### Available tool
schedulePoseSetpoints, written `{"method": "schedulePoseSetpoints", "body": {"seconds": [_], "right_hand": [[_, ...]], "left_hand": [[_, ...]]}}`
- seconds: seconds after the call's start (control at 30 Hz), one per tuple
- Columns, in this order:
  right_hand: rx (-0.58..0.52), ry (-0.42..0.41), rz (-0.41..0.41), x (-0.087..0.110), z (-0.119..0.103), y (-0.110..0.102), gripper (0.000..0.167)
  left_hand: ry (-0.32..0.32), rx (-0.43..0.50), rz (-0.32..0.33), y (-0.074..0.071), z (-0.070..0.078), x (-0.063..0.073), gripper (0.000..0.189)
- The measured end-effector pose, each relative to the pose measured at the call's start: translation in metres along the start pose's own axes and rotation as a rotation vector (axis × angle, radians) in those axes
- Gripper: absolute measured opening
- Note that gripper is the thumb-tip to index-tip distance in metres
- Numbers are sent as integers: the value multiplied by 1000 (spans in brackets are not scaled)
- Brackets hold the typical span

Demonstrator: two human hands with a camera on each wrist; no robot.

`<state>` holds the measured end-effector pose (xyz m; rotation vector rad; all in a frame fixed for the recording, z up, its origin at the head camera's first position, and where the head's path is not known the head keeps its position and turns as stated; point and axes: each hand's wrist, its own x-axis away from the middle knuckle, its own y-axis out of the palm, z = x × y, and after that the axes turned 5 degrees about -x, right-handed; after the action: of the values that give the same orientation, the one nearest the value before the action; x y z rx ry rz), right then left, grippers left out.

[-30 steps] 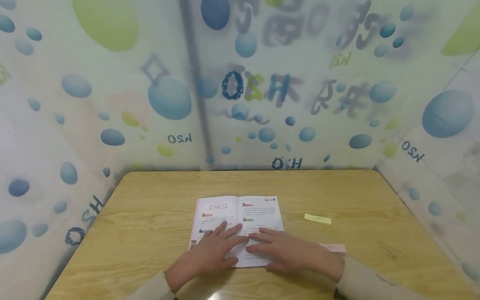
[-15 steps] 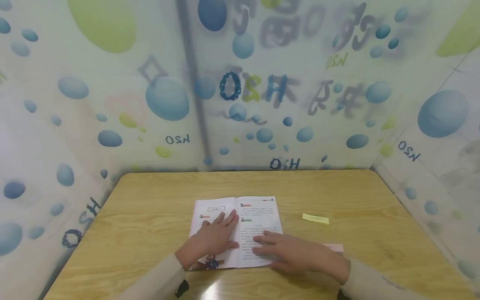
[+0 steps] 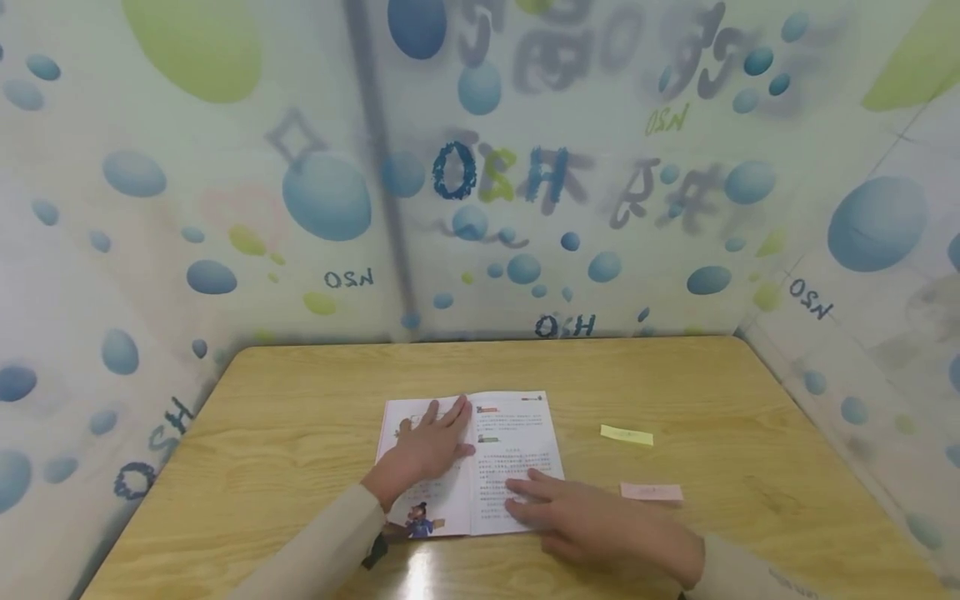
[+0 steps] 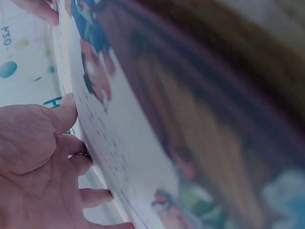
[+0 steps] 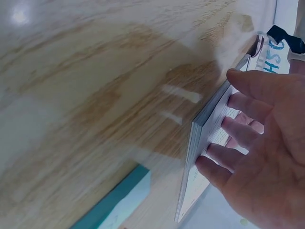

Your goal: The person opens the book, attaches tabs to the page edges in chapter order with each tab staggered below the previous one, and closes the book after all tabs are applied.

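Note:
An open book [image 3: 513, 467] with printed text lies on the wooden table, a cartoon figure at the lower corner of its left page. My left hand [image 3: 426, 454] rests on the upper left page, fingers extended beside the middle fold. In the left wrist view, the left fingertips [image 4: 102, 196] meet the page, and the illustrated lower part of the book fills much of the picture. My right hand [image 3: 592, 521] lies over the lower right page with fingers spread. The right wrist view has its fingertips [image 5: 212, 167] on the page and the thumb by the book's edge.
A yellow paper strip [image 3: 627, 435] lies right of the book, and a pink paper strip [image 3: 651, 492] lies nearer, just beyond the right hand. Behind the table [image 3: 315, 371] stands a wall [image 3: 637, 100] with blue and green dots.
The left hand has slid up along the left page toward its top, uncovering the cartoon figure. The right hand has shifted slightly toward the person, and the pink strip shows more fully.

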<state>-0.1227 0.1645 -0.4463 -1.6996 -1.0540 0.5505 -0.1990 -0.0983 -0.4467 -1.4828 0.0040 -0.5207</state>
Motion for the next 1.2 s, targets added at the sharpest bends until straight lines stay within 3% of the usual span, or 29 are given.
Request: {"method": "schedulePoseSetpoints", "body": {"seconds": [0.2, 0.33, 0.53, 1.2], "right_hand": [[-15, 29, -19, 0, -3, 0, 57], [-7, 31, -18, 0, -4, 4, 56], [-17, 37, -23, -1, -8, 6, 54], [2, 75, -16, -4, -12, 3, 56]], "left_hand": [[-14, 11, 11, -2, 0, -8, 68], [-4, 13, 21, 1, 1, -4, 66], [11, -10, 21, 8, 1, 12, 71], [197, -37, 37, 22, 11, 63, 106]]}}
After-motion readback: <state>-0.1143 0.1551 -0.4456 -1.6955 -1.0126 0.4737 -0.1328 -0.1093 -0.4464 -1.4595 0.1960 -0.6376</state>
